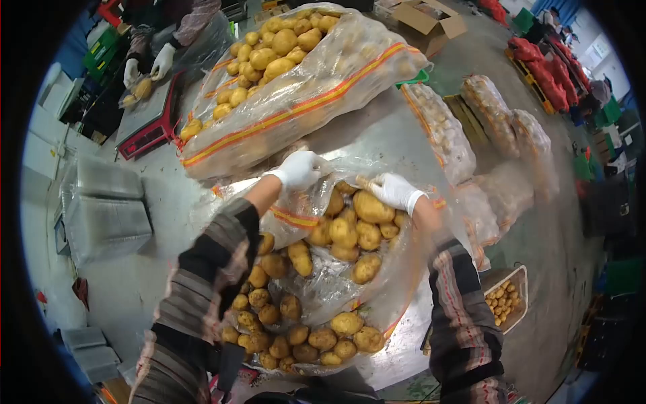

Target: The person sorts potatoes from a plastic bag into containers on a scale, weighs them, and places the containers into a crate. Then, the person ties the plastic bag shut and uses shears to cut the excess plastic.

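Where the two gloved hands meet the clear bag [321, 286], its film looks crumpled and glossy, edged with an orange-and-yellow stripe. Slack plastic is bunched at the left hand [299, 170], whose fingers are folded together on it; the right hand [397, 191] has its thumb and fingers closed on the bag's rim. Potatoes [342, 232] lie below the hands, darker and earthier at the left and front, paler and yellower between the hands; whether all of them are inside the film cannot be told. The bag and potatoes rest in front of the person on a metal table [408, 330], whose bare part shines at the right. Beyond it, a grey floor [548, 269] runs to the right, where red sacks [545, 71] are piled on a yellow pallet [528, 81].

At the left stand stacked clear plastic boxes [111, 202]. Past them, a co-worker's gloved hands [163, 62] are at a small bag of potatoes [138, 93] on a red-framed scale [151, 128]. A large striped bag [296, 128] lies across the table's far side, potatoes showing at its opening. Farther right come an open cardboard box [427, 25], filled bags [441, 131] and a pale crate [522, 311] holding small potatoes.
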A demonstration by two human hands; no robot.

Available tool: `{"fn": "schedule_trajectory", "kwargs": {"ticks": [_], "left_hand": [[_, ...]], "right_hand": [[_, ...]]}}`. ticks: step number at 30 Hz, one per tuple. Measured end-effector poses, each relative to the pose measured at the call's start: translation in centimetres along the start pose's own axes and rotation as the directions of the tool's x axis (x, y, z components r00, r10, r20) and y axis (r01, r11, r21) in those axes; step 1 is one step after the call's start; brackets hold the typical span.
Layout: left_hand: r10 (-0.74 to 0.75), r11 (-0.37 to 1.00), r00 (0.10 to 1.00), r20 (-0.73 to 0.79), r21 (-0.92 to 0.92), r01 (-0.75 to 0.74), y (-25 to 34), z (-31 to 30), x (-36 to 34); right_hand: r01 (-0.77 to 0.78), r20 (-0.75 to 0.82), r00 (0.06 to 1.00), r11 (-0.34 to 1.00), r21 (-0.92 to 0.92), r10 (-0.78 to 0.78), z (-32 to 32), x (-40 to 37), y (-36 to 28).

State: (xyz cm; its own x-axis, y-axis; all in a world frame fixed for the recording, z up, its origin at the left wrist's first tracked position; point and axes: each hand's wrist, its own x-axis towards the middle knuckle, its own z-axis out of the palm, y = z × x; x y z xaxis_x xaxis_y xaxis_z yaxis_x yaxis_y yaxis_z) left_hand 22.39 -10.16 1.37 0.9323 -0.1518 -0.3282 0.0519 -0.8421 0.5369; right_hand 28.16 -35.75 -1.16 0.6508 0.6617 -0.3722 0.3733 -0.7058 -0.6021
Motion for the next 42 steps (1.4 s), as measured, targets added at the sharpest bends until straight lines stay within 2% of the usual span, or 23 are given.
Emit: {"fn": "schedule_trajectory", "kwargs": {"ticks": [1,5,6,8,9,12,14,17,19,21,23,24,26,27,29,31,32,33,34,35,37,40,42], "left_hand": [[-0.056,0.982,0.992,0.116,-0.174,0.075,-0.2,-0.5,-1.5],[-0.019,0.896,0.958,0.286,-0.420,0.143,-6.4,0.3,-9.0],[-0.077,0.902,0.945,0.317,-0.382,0.201,-7.3,-0.1,-10.2],[-0.189,0.899,0.904,0.383,-0.304,0.317,-8.4,-0.6,-12.2],[-0.224,0.893,0.951,0.212,-0.347,0.288,-8.6,-0.3,-12.8],[-0.079,0.986,0.956,-0.281,0.119,0.117,-12.9,0.5,-11.7],[0.130,0.870,0.861,-0.491,0.474,0.139,-13.2,0.8,-11.7],[0.360,0.876,0.648,-0.671,0.482,0.013,-6.0,-0.9,-13.3],[0.126,0.991,0.802,-0.583,0.031,-0.133,-0.2,0.6,-16.8],[-0.130,0.965,0.962,-0.238,0.192,0.178,3.4,2.6,-19.2],[-0.141,0.888,0.974,-0.179,0.412,0.204,2.6,6.0,-21.3],[-0.217,0.902,0.961,-0.169,0.343,0.264,3.2,6.6,-22.1],[-0.350,0.905,0.928,-0.129,0.209,0.371,4.4,7.3,-23.2],[-0.269,0.941,0.948,-0.172,0.162,0.297,4.5,8.2,-23.9],[-0.119,0.987,0.952,-0.283,0.071,0.144,3.8,9.8,-25.3],[-0.102,0.991,0.918,-0.384,-0.121,0.060,3.3,9.4,-27.0],[-0.138,0.970,0.897,-0.420,-0.240,0.037,2.8,8.8,-28.0],[-0.179,0.934,0.877,-0.447,-0.356,0.009,2.7,8.5,-28.8],[-0.322,0.714,0.860,-0.395,-0.698,-0.054,4.4,6.4,-30.0],[-0.371,0.601,0.848,-0.379,-0.794,-0.092,4.4,5.6,-31.4],[-0.504,-0.055,0.851,-0.147,-0.978,-0.201,5.3,4.6,-34.3],[-0.381,-0.512,0.923,-0.049,-0.821,-0.254,7.5,4.1,-39.2],[-0.463,-0.375,0.878,-0.122,-0.870,-0.319,6.3,6.6,-41.3]], "right_hand": [[-0.029,0.099,0.995,0.998,-0.052,0.034,0.3,-1.2,-1.9],[0.168,0.137,0.975,0.984,0.062,-0.175,4.6,-5.3,-4.7],[0.303,0.049,0.948,0.941,0.148,-0.313,4.7,-6.9,-6.2],[0.254,0.047,0.963,0.955,0.156,-0.264,6.0,-8.0,-6.5],[0.228,0.046,0.970,0.961,0.155,-0.238,6.3,-8.5,-6.5],[0.265,-0.152,0.958,0.955,0.132,-0.245,6.4,-10.3,-7.1],[0.242,-0.260,0.936,0.970,-0.017,-0.238,6.3,-12.5,-8.9],[0.418,-0.267,0.813,0.838,-0.351,-0.518,8.4,-13.7,-8.3],[0.324,-0.215,0.854,0.807,-0.494,-0.474,9.9,-13.8,-8.6],[0.222,-0.218,0.857,0.716,-0.662,-0.468,10.4,-13.2,-9.3],[0.123,-0.197,0.926,0.752,-0.647,-0.322,11.5,-11.5,-9.7],[0.070,-0.188,0.951,0.763,-0.643,-0.246,11.4,-10.7,-10.0],[0.075,-0.135,0.973,0.810,-0.582,-0.188,10.0,-9.9,-10.7],[0.074,-0.107,0.981,0.832,-0.550,-0.159,9.4,-10.0,-11.1],[0.145,-0.173,0.970,0.977,-0.156,-0.171,8.3,-11.2,-11.4],[0.333,-0.295,0.921,0.908,0.255,-0.255,7.5,-14.5,-12.3],[0.304,-0.192,0.952,0.822,0.481,-0.240,6.4,-16.3,-13.0],[0.251,-0.165,0.968,0.649,0.719,-0.191,6.6,-17.7,-12.8],[0.173,-0.117,0.981,0.416,0.893,-0.156,6.9,-19.4,-12.6],[0.071,-0.051,0.989,0.146,0.987,-0.141,7.5,-21.0,-12.6],[-0.173,0.053,0.960,-0.433,0.885,-0.274,7.8,-24.8,-14.3],[-0.013,-0.032,0.991,-0.338,0.941,-0.128,11.9,-27.5,-13.8],[-0.071,-0.025,0.963,-0.343,0.937,-0.267,12.3,-28.6,-16.1]]}}
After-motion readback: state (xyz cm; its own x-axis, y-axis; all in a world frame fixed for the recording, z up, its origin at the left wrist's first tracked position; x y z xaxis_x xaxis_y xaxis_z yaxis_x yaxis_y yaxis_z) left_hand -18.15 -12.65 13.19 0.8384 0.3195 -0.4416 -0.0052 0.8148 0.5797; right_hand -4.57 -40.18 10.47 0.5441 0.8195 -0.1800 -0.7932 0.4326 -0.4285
